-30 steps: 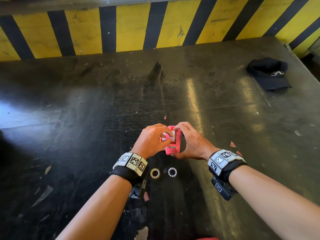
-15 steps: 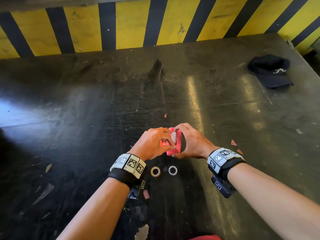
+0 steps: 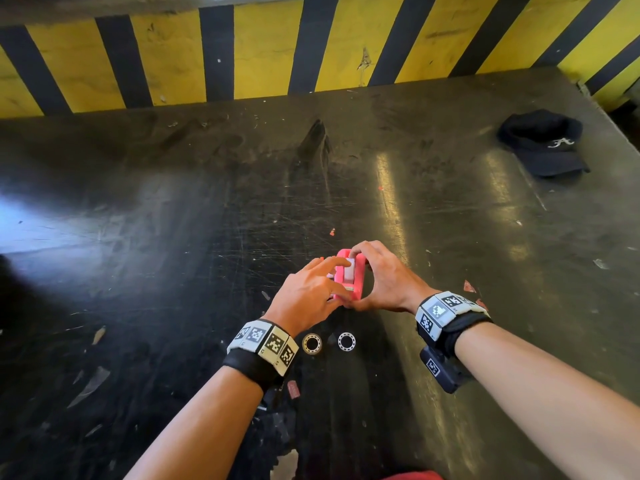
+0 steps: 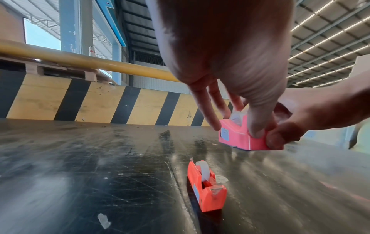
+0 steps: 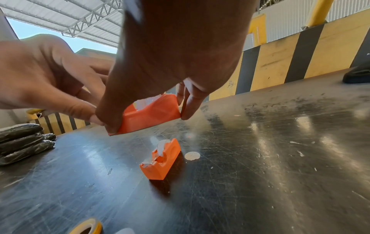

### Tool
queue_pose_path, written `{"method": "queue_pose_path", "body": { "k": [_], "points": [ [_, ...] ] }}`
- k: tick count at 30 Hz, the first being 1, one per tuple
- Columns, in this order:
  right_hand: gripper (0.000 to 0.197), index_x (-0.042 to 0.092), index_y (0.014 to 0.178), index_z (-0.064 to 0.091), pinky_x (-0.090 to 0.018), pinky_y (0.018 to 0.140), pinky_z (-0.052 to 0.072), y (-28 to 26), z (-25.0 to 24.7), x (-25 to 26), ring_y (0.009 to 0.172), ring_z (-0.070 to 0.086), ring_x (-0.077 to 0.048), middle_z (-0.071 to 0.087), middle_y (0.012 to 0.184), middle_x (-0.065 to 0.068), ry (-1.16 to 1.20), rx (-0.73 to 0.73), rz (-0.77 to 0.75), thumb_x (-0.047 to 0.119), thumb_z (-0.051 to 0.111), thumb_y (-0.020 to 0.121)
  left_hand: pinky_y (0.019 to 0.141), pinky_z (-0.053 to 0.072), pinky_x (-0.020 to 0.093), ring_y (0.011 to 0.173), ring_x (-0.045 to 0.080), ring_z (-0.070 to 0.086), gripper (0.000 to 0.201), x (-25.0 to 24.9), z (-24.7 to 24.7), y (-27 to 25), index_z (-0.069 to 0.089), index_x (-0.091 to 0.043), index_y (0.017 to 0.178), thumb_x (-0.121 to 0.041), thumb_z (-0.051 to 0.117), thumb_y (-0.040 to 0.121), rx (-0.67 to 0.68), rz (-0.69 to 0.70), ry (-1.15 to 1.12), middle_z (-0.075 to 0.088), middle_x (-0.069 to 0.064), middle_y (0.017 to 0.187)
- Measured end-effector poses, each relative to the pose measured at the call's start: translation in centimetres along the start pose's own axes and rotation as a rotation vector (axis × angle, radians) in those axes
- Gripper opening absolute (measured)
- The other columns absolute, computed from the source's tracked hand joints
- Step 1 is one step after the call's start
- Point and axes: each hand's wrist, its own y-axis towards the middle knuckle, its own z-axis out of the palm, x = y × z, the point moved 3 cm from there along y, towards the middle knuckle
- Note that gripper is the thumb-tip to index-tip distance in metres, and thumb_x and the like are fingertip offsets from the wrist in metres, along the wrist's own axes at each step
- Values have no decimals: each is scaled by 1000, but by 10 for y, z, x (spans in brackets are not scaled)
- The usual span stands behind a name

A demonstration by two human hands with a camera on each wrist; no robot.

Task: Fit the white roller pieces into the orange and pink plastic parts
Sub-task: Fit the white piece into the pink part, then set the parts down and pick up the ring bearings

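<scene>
A pink plastic part (image 3: 358, 284) (image 4: 238, 139) (image 5: 152, 115) is held just above the black table between both hands. A white roller (image 3: 349, 270) (image 4: 237, 118) sits in its top slot. My right hand (image 3: 367, 278) grips the part, thumb at the near end and fingers round the far end. The fingers of my left hand (image 3: 329, 282) are straightened, the index tip pressing on the roller and the thumb at the near end. An orange plastic part (image 4: 206, 186) (image 5: 160, 159) with a white roller in it stands on the table below my hands; in the head view they hide it.
Two metal bearing rings (image 3: 311, 342) (image 3: 346, 341) lie by my left wrist. A black cap (image 3: 545, 143) sits at the far right, a yellow tape roll (image 5: 88, 226) near me, black bundles (image 5: 22, 140) at the left. A striped barrier (image 3: 311, 46) bounds the table's far edge.
My left hand's fingers have uncurled and now lie straight over the roller. The pink part has stayed between both hands at about the same spot.
</scene>
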Motion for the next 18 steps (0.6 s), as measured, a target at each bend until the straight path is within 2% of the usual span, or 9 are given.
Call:
{"method": "queue_pose_path", "body": {
  "k": [4, 7, 9, 12, 15, 18],
  "points": [
    [96, 32, 134, 42, -32, 95, 49, -1, -2, -8, 119, 53, -15, 43, 136, 6, 4, 4, -11, 50, 96, 57, 93, 56, 36, 122, 16, 59, 26, 8, 0, -5, 84, -35, 94, -13, 72, 87, -116, -69, -159, 58, -8, 145],
    [108, 29, 147, 36, -30, 99, 46, 1, -1, -21, 123, 51, -16, 38, 143, 2, -34, 11, 3, 41, 97, 59, 91, 59, 37, 112, 13, 65, 24, 28, 1, -10, 80, -27, 94, -8, 67, 87, -155, -174, -230, 62, -7, 135],
    [117, 24, 155, 30, -32, 100, 48, 7, 1, -30, 125, 53, -22, 34, 147, -1, -83, 30, 11, 39, 96, 59, 91, 59, 38, 109, 13, 65, 24, 40, 6, -15, 77, -28, 103, -11, 68, 89, -84, -224, -236, 63, -6, 131],
    [119, 18, 157, 29, -38, 101, 54, 18, 8, -40, 123, 57, -26, 31, 147, -1, -155, 74, 33, 41, 96, 61, 99, 54, 37, 109, 12, 62, 32, 50, 19, -24, 70, -32, 118, -19, 71, 89, 106, -315, -249, 64, -5, 125],
    [118, 18, 155, 29, -42, 101, 54, 30, 17, -51, 123, 58, -29, 30, 147, -1, -176, 119, 66, 37, 96, 60, 104, 52, 39, 117, 16, 62, 45, 57, 34, -32, 64, -29, 129, -27, 78, 86, 306, -400, -283, 65, -3, 127],
    [118, 21, 154, 29, -41, 99, 56, 41, 28, -62, 122, 60, -31, 29, 149, 0, -187, 165, 103, 35, 98, 59, 104, 53, 40, 120, 18, 61, 59, 60, 49, -35, 59, -31, 135, -33, 83, 81, 446, -439, -278, 63, -3, 130]
  ]
}}
